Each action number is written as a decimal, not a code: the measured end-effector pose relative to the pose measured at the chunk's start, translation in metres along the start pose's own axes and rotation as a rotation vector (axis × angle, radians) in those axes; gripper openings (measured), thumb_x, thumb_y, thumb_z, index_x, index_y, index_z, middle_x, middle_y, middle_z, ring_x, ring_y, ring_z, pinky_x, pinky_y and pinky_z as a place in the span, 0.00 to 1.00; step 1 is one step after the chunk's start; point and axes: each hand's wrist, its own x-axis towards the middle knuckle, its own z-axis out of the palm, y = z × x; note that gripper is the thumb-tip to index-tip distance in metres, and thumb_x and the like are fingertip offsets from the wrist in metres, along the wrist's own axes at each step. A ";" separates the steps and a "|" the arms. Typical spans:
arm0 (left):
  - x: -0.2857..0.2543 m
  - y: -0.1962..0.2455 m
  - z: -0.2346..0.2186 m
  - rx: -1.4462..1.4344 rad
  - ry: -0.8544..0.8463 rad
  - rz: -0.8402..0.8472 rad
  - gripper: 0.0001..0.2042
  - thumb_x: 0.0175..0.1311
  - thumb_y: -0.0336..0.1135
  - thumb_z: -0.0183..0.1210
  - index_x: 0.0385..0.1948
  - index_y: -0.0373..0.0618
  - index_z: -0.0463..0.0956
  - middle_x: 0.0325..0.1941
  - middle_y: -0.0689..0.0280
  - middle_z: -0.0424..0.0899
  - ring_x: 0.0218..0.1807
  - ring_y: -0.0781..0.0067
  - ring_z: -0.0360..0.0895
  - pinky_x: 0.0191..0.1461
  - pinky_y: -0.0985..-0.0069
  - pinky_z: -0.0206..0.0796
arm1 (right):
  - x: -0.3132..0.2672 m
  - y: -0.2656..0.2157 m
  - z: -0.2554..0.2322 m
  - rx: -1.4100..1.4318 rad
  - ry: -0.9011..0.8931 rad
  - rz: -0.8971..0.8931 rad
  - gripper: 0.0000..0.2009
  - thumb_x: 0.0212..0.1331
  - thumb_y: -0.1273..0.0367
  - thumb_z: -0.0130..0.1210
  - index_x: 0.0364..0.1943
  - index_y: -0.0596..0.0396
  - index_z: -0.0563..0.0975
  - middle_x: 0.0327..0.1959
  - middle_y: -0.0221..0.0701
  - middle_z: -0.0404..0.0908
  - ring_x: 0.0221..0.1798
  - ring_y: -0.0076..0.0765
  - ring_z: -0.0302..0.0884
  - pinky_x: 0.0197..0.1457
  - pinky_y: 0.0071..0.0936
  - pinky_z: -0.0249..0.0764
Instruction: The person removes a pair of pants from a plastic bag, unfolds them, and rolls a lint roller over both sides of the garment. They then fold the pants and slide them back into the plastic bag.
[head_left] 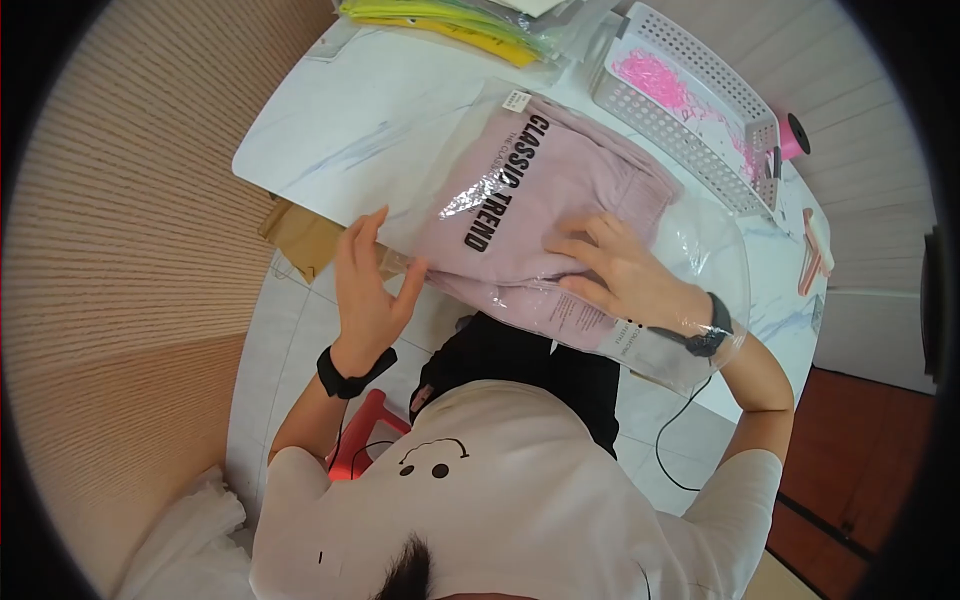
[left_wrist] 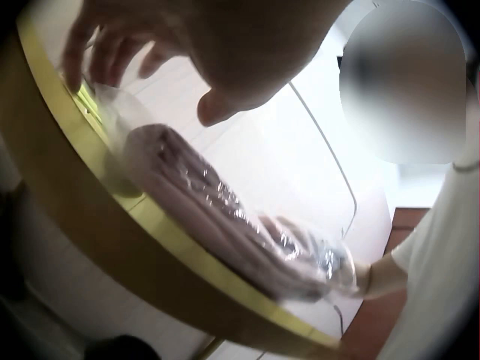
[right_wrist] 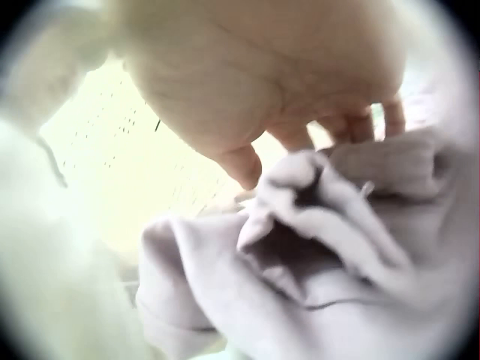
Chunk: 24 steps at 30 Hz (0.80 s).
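A folded pink garment (head_left: 560, 190) lies on the table inside a clear plastic bag (head_left: 715, 245) printed with "CLASSIC TREND". My right hand (head_left: 630, 275) reaches in through the bag's mouth, with plastic over it up to the wrist strap. Its spread fingers rest on the garment; in the right wrist view the palm is above the folded fabric (right_wrist: 300, 247). My left hand (head_left: 370, 290) is raised at the bag's left side, fingers apart, thumb tip close to the edge. The left wrist view shows that hand (left_wrist: 187, 45) above the bag's end, holding nothing.
A white perforated basket (head_left: 690, 130) with pink strips stands at the back right, beside a pink spool (head_left: 795, 137). Yellow-green packages (head_left: 455, 30) lie at the back. A pink-handled tool (head_left: 812, 250) is near the right edge. A red stool (head_left: 368, 435) shows below.
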 end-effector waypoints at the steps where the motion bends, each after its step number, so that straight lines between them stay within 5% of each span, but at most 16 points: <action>1: -0.002 0.003 0.001 0.100 0.128 0.171 0.23 0.54 0.37 0.65 0.51 0.41 0.71 0.37 0.64 0.77 0.39 0.67 0.75 0.46 0.70 0.65 | -0.002 -0.001 -0.007 -0.056 -0.002 -0.030 0.28 0.44 0.69 0.62 0.54 0.54 0.71 0.55 0.40 0.68 0.54 0.48 0.65 0.58 0.40 0.62; 7: -0.039 0.010 0.026 0.007 -0.238 0.615 0.19 0.47 0.38 0.68 0.43 0.51 0.77 0.46 0.70 0.77 0.46 0.73 0.74 0.51 0.73 0.61 | -0.008 0.011 0.005 -0.292 0.083 -0.142 0.28 0.37 0.75 0.60 0.51 0.53 0.73 0.49 0.37 0.72 0.52 0.43 0.67 0.56 0.37 0.65; 11: -0.041 0.012 0.046 0.072 -0.201 0.731 0.16 0.50 0.36 0.65 0.43 0.53 0.78 0.46 0.73 0.77 0.46 0.75 0.74 0.52 0.75 0.60 | -0.007 0.010 -0.005 -0.294 0.156 -0.147 0.20 0.40 0.75 0.57 0.45 0.55 0.75 0.35 0.32 0.73 0.43 0.39 0.70 0.47 0.31 0.68; 17: -0.039 0.010 0.061 0.100 -0.059 0.743 0.14 0.50 0.32 0.61 0.41 0.52 0.79 0.45 0.70 0.77 0.43 0.75 0.74 0.51 0.75 0.61 | -0.007 -0.032 -0.042 0.169 0.268 0.101 0.16 0.41 0.75 0.56 0.39 0.60 0.77 0.30 0.37 0.69 0.34 0.43 0.70 0.38 0.35 0.70; 20: -0.039 0.005 0.062 0.060 -0.018 0.748 0.14 0.49 0.32 0.62 0.40 0.52 0.79 0.44 0.70 0.77 0.42 0.73 0.74 0.49 0.74 0.62 | -0.010 -0.043 -0.047 0.119 0.268 -0.133 0.15 0.42 0.74 0.57 0.38 0.60 0.77 0.30 0.35 0.69 0.33 0.41 0.70 0.36 0.35 0.69; 24: -0.043 -0.007 0.053 0.045 -0.074 0.788 0.12 0.49 0.32 0.62 0.37 0.52 0.78 0.41 0.69 0.77 0.40 0.72 0.74 0.48 0.72 0.63 | -0.031 -0.034 -0.005 -0.108 -0.023 -0.401 0.15 0.44 0.71 0.59 0.39 0.61 0.77 0.34 0.32 0.70 0.38 0.39 0.70 0.39 0.30 0.67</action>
